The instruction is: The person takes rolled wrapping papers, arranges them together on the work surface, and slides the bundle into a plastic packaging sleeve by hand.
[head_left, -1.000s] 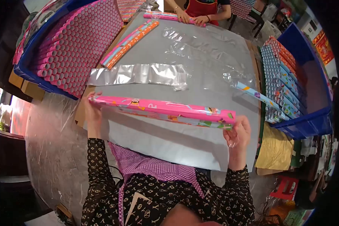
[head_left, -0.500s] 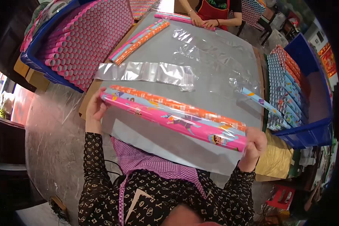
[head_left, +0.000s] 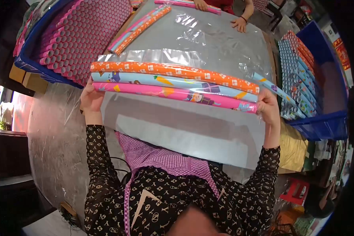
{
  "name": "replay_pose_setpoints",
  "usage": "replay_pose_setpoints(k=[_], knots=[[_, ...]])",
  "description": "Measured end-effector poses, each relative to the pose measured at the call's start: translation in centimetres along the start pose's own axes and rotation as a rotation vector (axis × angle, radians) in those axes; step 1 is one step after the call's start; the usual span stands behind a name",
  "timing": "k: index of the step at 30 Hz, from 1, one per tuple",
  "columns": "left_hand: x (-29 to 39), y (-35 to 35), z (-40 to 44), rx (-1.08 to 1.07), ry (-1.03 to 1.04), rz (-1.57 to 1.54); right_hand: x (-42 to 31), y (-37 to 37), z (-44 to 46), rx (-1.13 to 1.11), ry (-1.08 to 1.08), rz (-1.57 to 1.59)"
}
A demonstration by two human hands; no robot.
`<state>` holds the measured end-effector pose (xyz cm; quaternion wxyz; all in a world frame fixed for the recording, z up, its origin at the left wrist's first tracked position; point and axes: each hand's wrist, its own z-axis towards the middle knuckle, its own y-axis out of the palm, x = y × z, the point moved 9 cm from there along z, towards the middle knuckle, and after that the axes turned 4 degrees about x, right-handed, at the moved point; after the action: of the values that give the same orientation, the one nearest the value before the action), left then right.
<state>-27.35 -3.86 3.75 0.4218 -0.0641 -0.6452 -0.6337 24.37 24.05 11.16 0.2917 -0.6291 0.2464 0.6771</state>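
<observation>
Seen left of the left hand (head_left: 92, 98): a cardboard box (head_left: 33, 83) above grey marbled floor (head_left: 55, 133); farther left, a brightly lit area (head_left: 4, 106). Pictured below and right of the right hand (head_left: 268, 107): a crumpled gold sheet (head_left: 293, 148) and, lower down, a red object (head_left: 294, 191) of unclear kind. Glimpsed well beyond the right hand: a co-worker's red garment (head_left: 226, 5) and a red poster (head_left: 341, 52).

You have bright, fairly even light across the grey tabletop (head_left: 192, 143), where the rolls (head_left: 173, 83) throw a broad, soft-edged shadow. White glare streaks the clear film (head_left: 161, 56), and highlights gleam along the rolls. At your far left, a bright patch (head_left: 6, 106) washes out, with pinkish light on the floor (head_left: 51, 126). The wide lens bows your view toward black corners.
</observation>
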Motion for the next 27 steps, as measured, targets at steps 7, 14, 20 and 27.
replay_pose_setpoints(k=[7, 14, 20, 27], knots=[[0.4, 4.5, 0.0, -0.008, 0.06, 0.268, 1.7, 0.3, 1.2, 0.082, 0.172, 0.428], [2.8, 9.7, -0.7, -0.342, 0.232, 0.593, 11.5, -2.5, 0.8, 0.053, 0.473, 0.698], [5.6, 11.6, -3.0, -0.352, 0.428, 0.061, 12.3, -0.2, -0.4, 0.14, 0.49, 0.581], [5.0, 5.9, -1.5, 0.221, 0.29, 0.208, 10.6, 2.7, -0.5, -0.132, 0.5, 0.078]])
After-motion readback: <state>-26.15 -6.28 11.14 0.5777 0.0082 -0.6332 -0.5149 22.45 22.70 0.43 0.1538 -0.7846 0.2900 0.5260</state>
